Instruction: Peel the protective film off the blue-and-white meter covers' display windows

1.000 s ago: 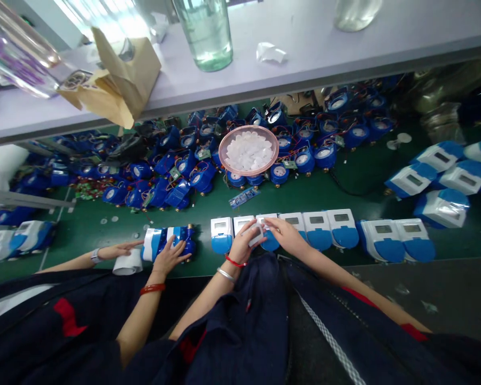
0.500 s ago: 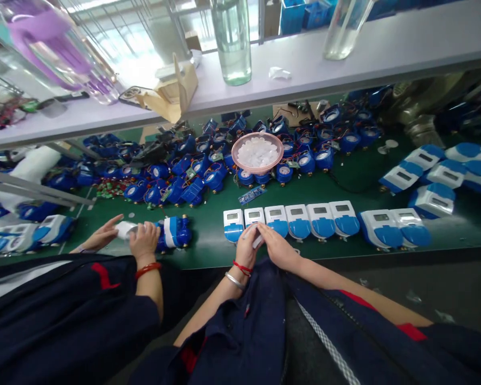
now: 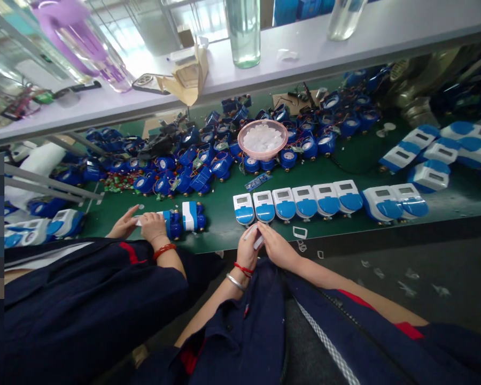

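Observation:
Close to my body, just below the table edge, my left hand [image 3: 248, 247] and my right hand [image 3: 278, 248] meet. Their fingertips pinch a small white flat piece [image 3: 258, 243]; fingers cover much of it, so its kind is unclear. Just beyond them stands a row of white-and-blue water meters [image 3: 284, 204] with small grey displays. Right of my right hand, a white rectangular frame [image 3: 300, 232] overlaps the table edge, with smaller white outlines below it. A red cord and a silver bangle are on my left wrist.
At left, a co-worker's hands [image 3: 152, 227] hold something white beside blue meters [image 3: 193, 216]. A pink bowl [image 3: 263, 140] of white pieces sits among many blue meter bodies [image 3: 202, 179]. More finished-looking meters [image 3: 428, 175] stand right. Bottles stand on the shelf [image 3: 296, 64].
My view has shifted, so the bench appears higher, and the white frame beside my right hand now shows fully. My hands keep their pinch. A second meter shows beside the co-worker's hands.

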Motion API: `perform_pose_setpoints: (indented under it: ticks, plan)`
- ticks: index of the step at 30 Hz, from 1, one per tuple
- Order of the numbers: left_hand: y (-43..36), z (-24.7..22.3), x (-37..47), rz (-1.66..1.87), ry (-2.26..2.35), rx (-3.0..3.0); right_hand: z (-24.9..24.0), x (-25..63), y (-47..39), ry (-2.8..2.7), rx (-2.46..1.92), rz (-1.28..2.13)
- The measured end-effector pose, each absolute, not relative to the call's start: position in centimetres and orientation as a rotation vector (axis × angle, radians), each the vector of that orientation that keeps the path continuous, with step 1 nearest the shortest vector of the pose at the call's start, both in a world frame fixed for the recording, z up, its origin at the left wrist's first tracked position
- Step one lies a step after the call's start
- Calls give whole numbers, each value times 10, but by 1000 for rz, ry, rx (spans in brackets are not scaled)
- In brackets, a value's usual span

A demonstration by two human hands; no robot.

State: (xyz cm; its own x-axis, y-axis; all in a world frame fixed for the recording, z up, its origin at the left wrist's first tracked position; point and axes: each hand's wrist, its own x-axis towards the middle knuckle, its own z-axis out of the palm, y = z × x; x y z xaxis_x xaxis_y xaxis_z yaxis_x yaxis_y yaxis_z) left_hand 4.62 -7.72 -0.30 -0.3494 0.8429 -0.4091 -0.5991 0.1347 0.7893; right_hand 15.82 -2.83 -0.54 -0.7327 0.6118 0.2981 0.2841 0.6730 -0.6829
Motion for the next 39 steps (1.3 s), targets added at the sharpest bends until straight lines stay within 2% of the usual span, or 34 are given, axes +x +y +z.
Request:
perform_pose_setpoints:
  ticks: [13,19,26,30,36,39]
  plan:
    - [-90,12,50,1400,1063,382,10,166,-31,-2043,-968,941]
    - [-62,16,53,1503,1107,238,14,202,2,-1862,-1000,1011]
    - [-6,13,97,1229,1173,532,10,232,52,-1850,-964,1259]
    - [37,4,114,1187,1411,779,2,293,90,-1849,-1100,1218]
    - [97,-18,118,1007,1880,1335,-50,447,124,-2150,-1707,1110]
    - [122,-25,127,849,1847,1364,-56,450,141,-2123,-1653,1254]
